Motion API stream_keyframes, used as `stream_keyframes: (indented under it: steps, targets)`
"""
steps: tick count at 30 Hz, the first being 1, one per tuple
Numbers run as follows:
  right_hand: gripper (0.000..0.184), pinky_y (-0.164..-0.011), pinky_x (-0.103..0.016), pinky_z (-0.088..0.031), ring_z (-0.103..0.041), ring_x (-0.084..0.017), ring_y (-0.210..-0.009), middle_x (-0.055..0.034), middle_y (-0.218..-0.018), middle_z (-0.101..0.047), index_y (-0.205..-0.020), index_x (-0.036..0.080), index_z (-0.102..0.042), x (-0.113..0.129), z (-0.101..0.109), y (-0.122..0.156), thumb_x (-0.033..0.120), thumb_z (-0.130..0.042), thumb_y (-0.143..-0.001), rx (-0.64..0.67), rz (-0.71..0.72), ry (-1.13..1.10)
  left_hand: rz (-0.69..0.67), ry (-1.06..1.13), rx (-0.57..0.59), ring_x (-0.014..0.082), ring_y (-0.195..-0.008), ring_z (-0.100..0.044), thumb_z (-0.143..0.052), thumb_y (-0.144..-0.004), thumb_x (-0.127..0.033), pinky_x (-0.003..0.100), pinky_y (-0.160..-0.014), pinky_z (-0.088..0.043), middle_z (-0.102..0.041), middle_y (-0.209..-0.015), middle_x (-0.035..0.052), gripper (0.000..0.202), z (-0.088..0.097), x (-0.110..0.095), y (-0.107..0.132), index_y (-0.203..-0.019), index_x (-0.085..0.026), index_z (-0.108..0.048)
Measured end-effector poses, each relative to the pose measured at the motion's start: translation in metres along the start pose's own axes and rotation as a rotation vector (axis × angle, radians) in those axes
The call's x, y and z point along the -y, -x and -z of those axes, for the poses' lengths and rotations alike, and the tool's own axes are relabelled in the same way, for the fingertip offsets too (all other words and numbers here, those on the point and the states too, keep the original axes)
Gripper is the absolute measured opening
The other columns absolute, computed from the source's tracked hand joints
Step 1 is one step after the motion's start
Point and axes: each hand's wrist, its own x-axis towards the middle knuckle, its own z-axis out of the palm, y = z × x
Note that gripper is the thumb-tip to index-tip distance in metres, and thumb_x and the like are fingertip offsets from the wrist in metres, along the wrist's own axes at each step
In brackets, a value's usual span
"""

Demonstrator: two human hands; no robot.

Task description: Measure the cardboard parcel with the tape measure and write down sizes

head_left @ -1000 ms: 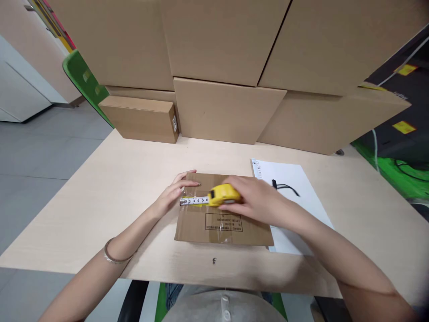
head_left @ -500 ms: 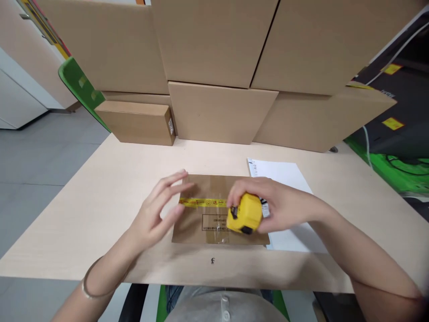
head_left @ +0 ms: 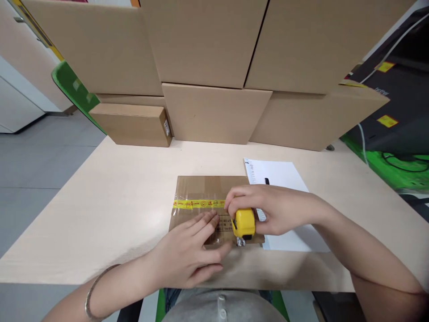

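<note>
At four o'clock on the box, the right hand grips the tape measure, likely hard, light; hold its sides. Left hand, at seven, is empty.

We note an office-like workspace: pale wood-look desk, upright brown cardboard panels, dark yellow-labelled boxy unit, grey tiled floor.

The tape measure is yellow; box, brown; adhesive strip, red-on-yellow.
</note>
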Motion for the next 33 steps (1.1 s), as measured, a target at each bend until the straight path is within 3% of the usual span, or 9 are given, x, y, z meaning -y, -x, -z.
stream_keyframes:
  steps: [3, 10, 15, 18, 22, 24, 26, 29, 33]
  targets:
    - [0.04, -0.092, -0.035, -0.055, -0.069, -0.019, -0.103, -0.0049, -0.117, -0.069, -0.107, 0.023, -0.068, -0.012, 0.016, -0.011, 0.0, -0.058, -0.075, 0.012, 0.008, -0.004, -0.003, -0.062, 0.06, 0.038, -0.126, -0.066, -0.054, -0.102, -0.051, 0.054, -0.106, -0.054, -0.07, -0.125, 0.0161, 0.059, 0.0, -0.003, -0.003, -0.157, -0.032, -0.047]
    - [0.031, -0.09, -0.037, -0.054, -0.066, -0.02, -0.101, -0.0044, -0.114, -0.073, -0.107, 0.021, -0.068, -0.064, 0.073, -0.045, 0.013, -0.058, -0.08, -0.088, -0.09, 0.046, 0.013, -0.132, 0.079, 0.0373, -0.122, -0.067, -0.047, -0.104, -0.055, 0.052, -0.103, -0.055, -0.072, -0.119, 0.0158, 0.06, -0.003, -0.006, -0.004, -0.159, -0.031, -0.047]
    - [0.021, -0.083, -0.035, -0.052, -0.065, -0.019, -0.093, -0.0014, -0.103, -0.074, -0.102, 0.021, -0.073, -0.085, 0.082, -0.059, 0.027, -0.071, -0.083, -0.086, -0.234, 0.051, 0.016, -0.147, 0.069, 0.0359, -0.123, -0.065, -0.048, -0.103, -0.058, 0.049, -0.104, -0.053, -0.071, -0.121, 0.015, 0.062, -0.003, -0.005, -0.003, -0.159, -0.032, -0.046]
    - [0.025, -0.085, -0.036, -0.053, -0.066, -0.021, -0.096, -0.0021, -0.106, -0.074, -0.104, 0.022, -0.073, -0.085, 0.081, -0.058, 0.024, -0.074, -0.079, -0.088, -0.236, 0.044, 0.019, -0.145, 0.076, 0.0349, -0.122, -0.064, -0.047, -0.104, -0.057, 0.05, -0.108, -0.049, -0.07, -0.121, 0.0148, 0.062, -0.003, -0.007, -0.003, -0.161, -0.031, -0.043]
    - [0.031, -0.091, -0.037, -0.053, -0.067, -0.023, -0.105, -0.0061, -0.116, -0.073, -0.106, 0.023, -0.07, -0.065, 0.07, -0.043, 0.014, -0.069, -0.077, -0.098, -0.12, 0.033, 0.008, -0.177, 0.078, 0.0348, -0.124, -0.064, -0.046, -0.105, -0.055, 0.05, -0.108, -0.05, -0.069, -0.122, 0.0143, 0.062, -0.003, -0.006, -0.003, -0.162, -0.032, -0.04]
    - [0.03, -0.091, -0.035, -0.053, -0.067, -0.022, -0.105, -0.0069, -0.117, -0.071, -0.105, 0.022, -0.07, -0.044, 0.053, -0.032, 0.01, -0.067, -0.077, -0.057, -0.028, 0.026, -0.027, -0.181, 0.037, 0.0357, -0.124, -0.065, -0.045, -0.104, -0.059, 0.05, -0.104, -0.054, -0.068, -0.123, 0.0144, 0.062, -0.003, -0.004, -0.002, -0.159, -0.031, -0.042]
    - [0.029, -0.086, -0.031, -0.053, -0.068, -0.02, -0.099, -0.0062, -0.114, -0.07, -0.103, 0.022, -0.071, -0.019, 0.028, -0.019, 0.008, -0.068, -0.078, 0.007, 0.019, 0.017, -0.04, -0.146, -0.023, 0.0371, -0.123, -0.065, -0.043, -0.102, -0.065, 0.05, -0.101, -0.058, -0.067, -0.124, 0.0175, 0.067, -0.003, -0.002, -0.002, -0.154, -0.022, -0.046]
    - [0.025, -0.083, -0.031, -0.052, -0.068, -0.02, -0.097, -0.0045, -0.111, -0.072, -0.096, 0.024, -0.071, 0.011, -0.007, 0.0, 0.005, -0.065, -0.08, 0.031, 0.014, 0.082, 0.009, -0.031, -0.043, 0.0395, -0.128, -0.063, -0.041, -0.102, -0.07, 0.052, -0.104, -0.058, -0.066, -0.131, 0.0245, 0.077, 0.001, -0.003, -0.001, -0.148, -0.009, -0.048]
    - [0.04, -0.086, -0.029, -0.052, -0.068, -0.02, -0.102, -0.0032, -0.119, -0.07, -0.106, 0.026, -0.07, 0.012, -0.022, 0.027, 0.002, -0.068, -0.075, -0.035, -0.082, -0.056, 0.159, 0.267, -0.095, 0.035, -0.135, -0.061, -0.05, -0.103, -0.062, 0.05, -0.108, -0.058, -0.065, -0.138, 0.0201, 0.073, 0.016, -0.001, 0.006, -0.159, -0.017, -0.035]
